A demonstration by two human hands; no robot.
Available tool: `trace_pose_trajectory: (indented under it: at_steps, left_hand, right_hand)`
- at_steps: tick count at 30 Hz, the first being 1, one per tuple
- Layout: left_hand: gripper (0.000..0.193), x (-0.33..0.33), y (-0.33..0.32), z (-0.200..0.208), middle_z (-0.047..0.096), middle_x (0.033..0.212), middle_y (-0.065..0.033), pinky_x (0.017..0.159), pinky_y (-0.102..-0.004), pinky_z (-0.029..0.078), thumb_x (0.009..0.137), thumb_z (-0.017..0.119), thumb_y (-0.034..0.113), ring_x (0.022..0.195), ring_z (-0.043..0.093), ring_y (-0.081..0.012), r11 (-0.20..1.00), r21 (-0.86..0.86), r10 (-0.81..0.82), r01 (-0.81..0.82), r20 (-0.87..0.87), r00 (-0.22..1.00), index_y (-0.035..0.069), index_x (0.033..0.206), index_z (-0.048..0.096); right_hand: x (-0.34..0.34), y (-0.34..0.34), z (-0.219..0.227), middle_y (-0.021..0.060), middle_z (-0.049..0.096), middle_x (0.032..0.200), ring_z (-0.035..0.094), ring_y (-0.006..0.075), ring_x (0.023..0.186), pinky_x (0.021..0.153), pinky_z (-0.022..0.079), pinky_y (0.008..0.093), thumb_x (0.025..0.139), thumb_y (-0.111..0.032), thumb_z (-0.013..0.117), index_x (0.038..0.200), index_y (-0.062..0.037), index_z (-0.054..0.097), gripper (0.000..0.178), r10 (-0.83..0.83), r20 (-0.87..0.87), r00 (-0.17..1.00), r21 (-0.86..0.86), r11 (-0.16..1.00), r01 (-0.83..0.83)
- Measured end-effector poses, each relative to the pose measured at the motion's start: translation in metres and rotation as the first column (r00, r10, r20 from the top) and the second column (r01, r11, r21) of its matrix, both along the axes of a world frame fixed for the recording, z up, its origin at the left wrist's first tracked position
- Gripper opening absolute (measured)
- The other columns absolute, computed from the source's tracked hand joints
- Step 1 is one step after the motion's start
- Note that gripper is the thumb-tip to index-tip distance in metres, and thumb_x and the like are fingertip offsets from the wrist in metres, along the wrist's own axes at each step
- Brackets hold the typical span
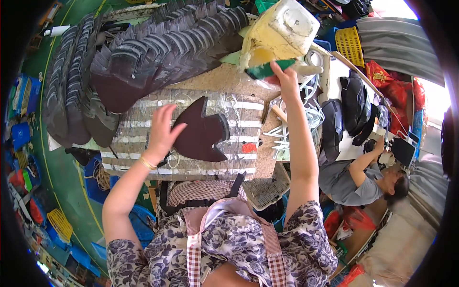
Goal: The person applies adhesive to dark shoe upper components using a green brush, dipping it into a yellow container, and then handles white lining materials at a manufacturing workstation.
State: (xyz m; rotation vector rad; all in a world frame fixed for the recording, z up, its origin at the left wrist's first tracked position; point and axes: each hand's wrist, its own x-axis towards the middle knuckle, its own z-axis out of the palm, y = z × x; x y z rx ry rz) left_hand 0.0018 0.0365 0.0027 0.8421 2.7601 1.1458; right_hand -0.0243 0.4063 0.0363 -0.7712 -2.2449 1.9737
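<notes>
The dark maroon cut piece (201,131), flat and shaped something like a boot upper, lay at the middle of my bench (248,165) on a taped, silver-striped board (138,126). My left hand (162,131) rested at its nine o'clock edge, fingers spread and flat, pressing rather than gripping, so that hand was released. I judged the piece thin, light and limp, likely to flop if lifted by one corner; pinching it along the straight left edge, or sliding it flat off the board, looked the safer hold. Its surface seemed matte, not slippery, and not fragile.

At one o'clock from the piece my right hand (287,76) reached out with its fingers clenched on a green brush-like tool (267,70), held against the foot of a yellowed plastic jug (282,31). The jug looked grimy and perhaps sticky.

From ten to twelve o'clock a great fanned stack of dark cut pieces (143,52) covered the back of the bench. At three o'clock lay a tangle of white cord (306,119), then black finished uppers (351,107) on a white surface. Farther round, at four o'clock, another person (356,179) sat bent over their own work. A yellow basket (349,45) stood at two o'clock.
</notes>
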Motion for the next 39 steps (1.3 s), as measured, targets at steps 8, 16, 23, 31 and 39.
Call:
trace_pose_trajectory:
  at_steps: [8,16,23,31,39]
  left_hand:
    - [0.084,0.035,0.03,-0.022,0.044,0.123,-0.0093,0.091,-0.0405,0.034,0.063,0.076,0.027,0.107,0.043,-0.0272,0.959,-0.282,0.01,-0.023,-0.048,0.999,0.007,0.133,0.035]
    - [0.089,0.022,0.036,-0.028,0.045,0.108,-0.0104,0.085,-0.0401,0.038,0.053,0.083,0.026,0.101,0.045,-0.0279,0.955,-0.285,0.103,-0.087,0.038,0.994,0.008,0.128,0.038]
    - [0.076,0.003,0.042,-0.025,0.048,0.1,-0.01,0.087,-0.0388,0.038,0.044,0.087,0.024,0.097,0.046,-0.029,0.931,-0.358,0.128,-0.072,0.135,0.983,0.007,0.107,0.047]
    - [0.068,0.004,0.039,-0.03,0.047,0.097,-0.01,0.085,-0.0399,0.039,0.048,0.085,0.018,0.095,0.046,-0.0294,0.965,-0.25,0.11,-0.077,0.121,0.986,0.008,0.102,0.046]
    - [0.064,0.0,0.032,-0.034,0.049,0.102,-0.0125,0.088,-0.0385,0.04,0.052,0.083,0.013,0.097,0.047,-0.0313,0.995,-0.096,0.031,-0.015,0.165,0.986,0.005,0.104,0.046]
  right_hand:
    - [0.086,-0.108,-0.014,0.0084,0.068,0.081,0.065,0.0163,0.071,0.067,0.05,0.0267,0.077,-0.019,0.068,0.085,-0.0013,0.063,0.02,0.351,0.347,0.87,0.388,0.791,-0.474]
    - [0.155,-0.105,-0.063,0.006,0.066,0.072,0.064,0.015,0.062,0.058,0.049,0.0273,0.072,-0.019,0.07,0.08,-0.0052,0.06,0.018,0.188,-0.053,0.981,0.331,0.93,-0.16]
    - [0.138,-0.124,-0.03,0.0064,0.066,0.085,0.062,0.0135,0.075,0.069,0.048,0.0261,0.076,-0.012,0.067,0.082,-0.0039,0.058,0.014,0.082,-0.238,0.968,0.161,0.986,-0.044]
    - [0.168,-0.108,-0.027,0.0057,0.066,0.085,0.061,0.0117,0.074,0.067,0.049,0.0246,0.076,-0.008,0.068,0.085,-0.0026,0.059,0.013,0.061,-0.113,0.992,0.227,0.973,-0.034]
    - [0.21,-0.136,-0.049,0.0071,0.065,0.081,0.063,0.0219,0.071,0.063,0.05,0.0312,0.067,-0.012,0.073,0.078,-0.0081,0.058,0.019,0.461,-0.163,0.872,0.464,0.816,-0.345]
